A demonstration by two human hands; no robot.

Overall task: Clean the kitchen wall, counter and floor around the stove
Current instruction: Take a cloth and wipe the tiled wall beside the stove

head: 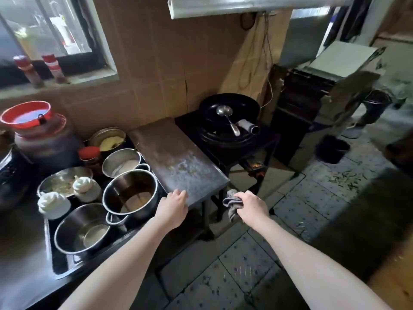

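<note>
Both busy: left grip (175,205) relaxed on streaked counter (178,157), right grip (251,208) clutching cloth (232,203).

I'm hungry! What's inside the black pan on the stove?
A metal ladle lies inside the black pan, its scoop near the middle and its handle over the near rim. No food shows, but the pan is dark, and the spot under the scoop is covered.

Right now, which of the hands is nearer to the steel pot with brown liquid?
Left. The left hand rests on the table edge beside the pot; the right hand grips a grey cloth farther right, beyond the table.
</note>
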